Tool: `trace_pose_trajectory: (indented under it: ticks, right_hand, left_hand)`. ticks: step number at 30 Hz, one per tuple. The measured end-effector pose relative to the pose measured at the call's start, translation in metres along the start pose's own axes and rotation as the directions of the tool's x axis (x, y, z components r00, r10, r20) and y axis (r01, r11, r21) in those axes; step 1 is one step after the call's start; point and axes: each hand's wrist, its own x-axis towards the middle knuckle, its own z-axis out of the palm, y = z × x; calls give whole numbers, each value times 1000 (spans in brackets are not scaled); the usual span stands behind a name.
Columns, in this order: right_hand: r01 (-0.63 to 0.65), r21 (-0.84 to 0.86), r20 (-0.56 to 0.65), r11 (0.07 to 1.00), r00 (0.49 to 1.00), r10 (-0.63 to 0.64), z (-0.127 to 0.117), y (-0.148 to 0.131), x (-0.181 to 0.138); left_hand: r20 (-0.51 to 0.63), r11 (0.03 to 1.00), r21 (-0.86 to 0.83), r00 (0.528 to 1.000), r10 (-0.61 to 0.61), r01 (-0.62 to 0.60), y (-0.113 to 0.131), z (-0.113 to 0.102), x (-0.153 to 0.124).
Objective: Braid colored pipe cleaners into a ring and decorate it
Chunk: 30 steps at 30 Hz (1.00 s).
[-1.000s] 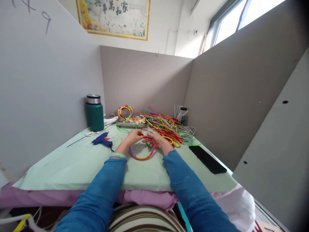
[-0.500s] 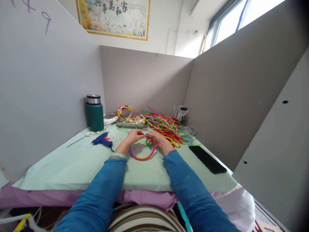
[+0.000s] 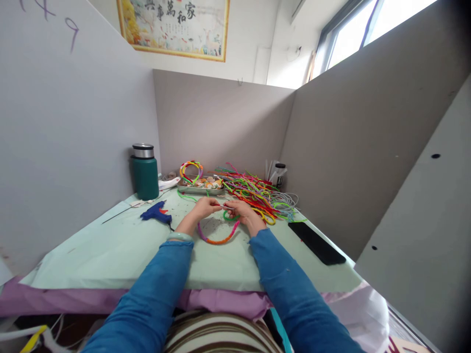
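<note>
The fuzzy multicoloured headband (image 3: 218, 241), curved with purple, orange and pink stretches, is below the two hands, its pink end just beside the right hand (image 3: 240, 212). Above the headband, the left hand (image 3: 203, 208) pinches a thin red strand (image 3: 217, 205) at its fingertips; the right hand's fingers are curled close by, their exact grip too small to tell. A green fuzzy strand (image 3: 231, 217) loops by the headband's right side. Left of the headband lies a blue glue gun (image 3: 156, 212), with a green bottle (image 3: 144, 172) upright farther left. Beyond the headband, a metal tray (image 3: 200, 191) holds small pieces, a pile of coloured pipe cleaners (image 3: 250, 189) to its right. A black phone-like slab (image 3: 316, 243) lies on the surface (image 3: 221, 272), right of the headband.
</note>
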Motion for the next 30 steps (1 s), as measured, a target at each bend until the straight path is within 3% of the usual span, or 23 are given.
trace_pose_trajectory:
  ticks: [11,18,30]
  right_hand:
    - [157,-159,-66,975,983,-169,1,2,0]
    - [351,-216,32,911,935,-353,3,2,1]
    - [452,-283,80,846,890,-449,3,5,3]
  left_hand:
    - [94,997,12,993,-72,71,4,1,-5]
    - [143,996,-18,986,-81,84,10,1,-8]
    - [203,990,-78,974,-97,114,13,1,-10]
